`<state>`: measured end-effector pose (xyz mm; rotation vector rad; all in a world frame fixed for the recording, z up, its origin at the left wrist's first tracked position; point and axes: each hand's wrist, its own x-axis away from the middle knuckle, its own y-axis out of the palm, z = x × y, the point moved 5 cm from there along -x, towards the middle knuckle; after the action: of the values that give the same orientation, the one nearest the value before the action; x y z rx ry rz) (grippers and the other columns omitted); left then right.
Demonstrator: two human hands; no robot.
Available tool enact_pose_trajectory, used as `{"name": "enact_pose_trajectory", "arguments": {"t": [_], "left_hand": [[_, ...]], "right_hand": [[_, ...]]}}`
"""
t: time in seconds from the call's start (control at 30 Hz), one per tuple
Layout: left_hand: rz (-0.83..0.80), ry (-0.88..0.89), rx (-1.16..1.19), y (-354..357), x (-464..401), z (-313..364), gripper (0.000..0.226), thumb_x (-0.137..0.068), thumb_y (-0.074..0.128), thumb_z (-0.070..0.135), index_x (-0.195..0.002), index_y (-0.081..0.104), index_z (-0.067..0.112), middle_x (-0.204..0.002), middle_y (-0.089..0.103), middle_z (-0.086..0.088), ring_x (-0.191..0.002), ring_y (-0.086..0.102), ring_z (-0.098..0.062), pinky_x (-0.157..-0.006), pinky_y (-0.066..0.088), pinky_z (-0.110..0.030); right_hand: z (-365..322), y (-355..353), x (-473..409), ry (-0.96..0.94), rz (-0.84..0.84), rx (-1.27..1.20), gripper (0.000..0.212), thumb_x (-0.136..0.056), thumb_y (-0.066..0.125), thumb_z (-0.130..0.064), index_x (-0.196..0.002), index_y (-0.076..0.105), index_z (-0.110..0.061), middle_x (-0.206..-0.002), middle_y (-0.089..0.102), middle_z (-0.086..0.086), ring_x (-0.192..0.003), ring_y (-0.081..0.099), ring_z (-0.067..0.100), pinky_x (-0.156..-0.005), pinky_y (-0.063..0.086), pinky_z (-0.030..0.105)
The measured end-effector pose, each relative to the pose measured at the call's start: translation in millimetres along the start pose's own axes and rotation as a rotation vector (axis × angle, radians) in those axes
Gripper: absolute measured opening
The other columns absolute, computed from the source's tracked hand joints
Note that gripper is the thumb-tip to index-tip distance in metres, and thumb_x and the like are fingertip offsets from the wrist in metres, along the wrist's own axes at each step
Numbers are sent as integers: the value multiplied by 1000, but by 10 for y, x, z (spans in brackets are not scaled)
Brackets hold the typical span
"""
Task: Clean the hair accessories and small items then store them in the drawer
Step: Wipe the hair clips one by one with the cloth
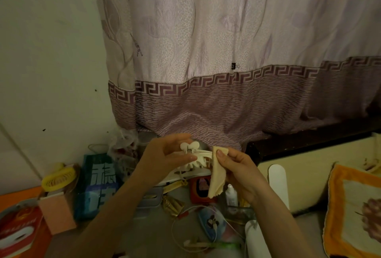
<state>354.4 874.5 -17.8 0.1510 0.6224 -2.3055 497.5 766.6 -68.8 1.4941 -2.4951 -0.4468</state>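
Looking down from the head cam, the left hand (169, 152) pinches a white claw clip (195, 155) up in the air above the cluttered worktop (152, 235), while the right hand (237, 167) has its fingers curled round a folded beige cloth (216, 173) pressed against the clip's end. Seems like we're mid-wipe on the cleaning step, so next I'd guess it needs turning to reach the teeth, then stowing; no drawer in view though.
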Motion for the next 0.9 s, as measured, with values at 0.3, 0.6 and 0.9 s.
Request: {"name": "enact_pose_trajectory", "arguments": {"t": [0.3,0.6,0.9], "left_hand": [[106,-254,177,157,93,-201,100,-58,70,58,-145,27,34,-142,45,3,-127,45,-16,-98,46,-37],[209,-277,468,221,105,-277,64,-79,70,23,-133,39,38,-126,59,2,-105,60,-6,-66,49,-16],[202,-313,535,259,57,-329,90,-58,81,42,-136,45,16,-124,62,-11,-104,66,-25,-85,56,-44]], "right_hand": [[-15,-6,28,-173,95,-41,11,-88,57,-4,-86,67,-6,-65,68,2,-60,65,11,-57,54,22],[93,42,102,-209,58,61,22,-72,65,-18,-91,71,-8,-78,73,3,-73,69,15,-62,54,24],[103,92,169,-267,66,124,12,-71,70,-7,-80,77,-13,-101,71,17,-87,68,31,-74,54,28]]}}
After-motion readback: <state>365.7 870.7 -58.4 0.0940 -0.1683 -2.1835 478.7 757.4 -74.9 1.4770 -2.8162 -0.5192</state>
